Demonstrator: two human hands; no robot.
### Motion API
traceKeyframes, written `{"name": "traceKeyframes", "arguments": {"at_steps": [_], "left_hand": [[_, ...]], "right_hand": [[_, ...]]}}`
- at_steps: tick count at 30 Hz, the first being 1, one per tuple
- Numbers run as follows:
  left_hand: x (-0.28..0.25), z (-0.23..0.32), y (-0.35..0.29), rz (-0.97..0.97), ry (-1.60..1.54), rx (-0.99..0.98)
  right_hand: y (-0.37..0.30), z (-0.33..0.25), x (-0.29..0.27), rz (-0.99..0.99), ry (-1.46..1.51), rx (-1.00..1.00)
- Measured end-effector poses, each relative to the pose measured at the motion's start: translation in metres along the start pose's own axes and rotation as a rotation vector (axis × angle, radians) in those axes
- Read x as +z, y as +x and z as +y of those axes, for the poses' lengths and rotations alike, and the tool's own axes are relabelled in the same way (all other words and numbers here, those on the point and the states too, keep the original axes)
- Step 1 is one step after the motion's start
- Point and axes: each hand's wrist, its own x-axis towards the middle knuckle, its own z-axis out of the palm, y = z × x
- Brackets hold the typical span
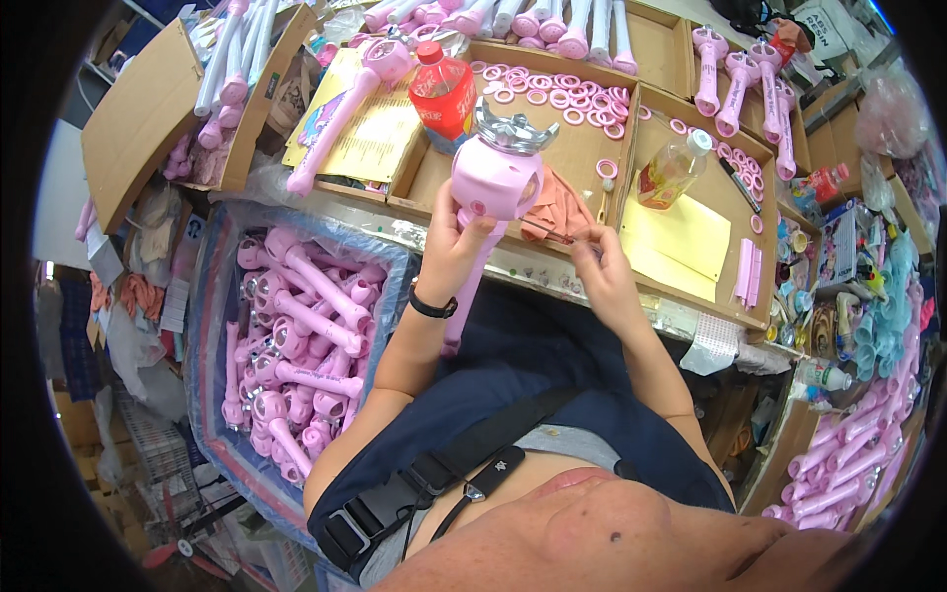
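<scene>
A pink toy wand (496, 183) with a silver crown on its round head stands upright before me. My left hand (456, 242) is wrapped round it just below the head, and its long handle runs down toward my lap. Pinched in the fingers of my right hand (602, 268) is a thin dark stick (545, 231), like a slim paintbrush; its end points at the wand's neck, and I cannot tell if it touches. Behind the stick, a crumpled orange cloth (558, 205) lies at the tray's front edge, beside the wand's head.
Cardboard trays (584, 158) on the bench hold pink rings (572, 97), a red-labelled bottle (441, 91), a clear bottle (675, 170) and yellow paper (681, 242). Another pink wand (345, 113) lies on a yellow sheet. At my left, a plastic-lined bin (202, 326) holds many wands.
</scene>
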Motion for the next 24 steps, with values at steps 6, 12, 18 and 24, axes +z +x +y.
{"name": "traceKeyframes", "arguments": {"at_steps": [6, 12, 18, 24], "left_hand": [[0.003, -0.004, -0.004, -0.004, -0.03, -0.021], [0.0, -0.01, -0.003, -0.04, 0.025, -0.001], [-0.003, -0.021, -0.003, -0.009, -0.106, -0.111], [-0.005, -0.028, -0.004, -0.01, -0.159, -0.214]], "right_hand": [[0.005, 0.008, -0.01, -0.039, 0.029, 0.121], [0.008, 0.008, -0.006, -0.042, 0.261, 0.28], [0.002, 0.017, -0.002, 0.036, -0.089, -0.045], [-0.002, 0.002, -0.007, 0.008, -0.032, 0.166]]}}
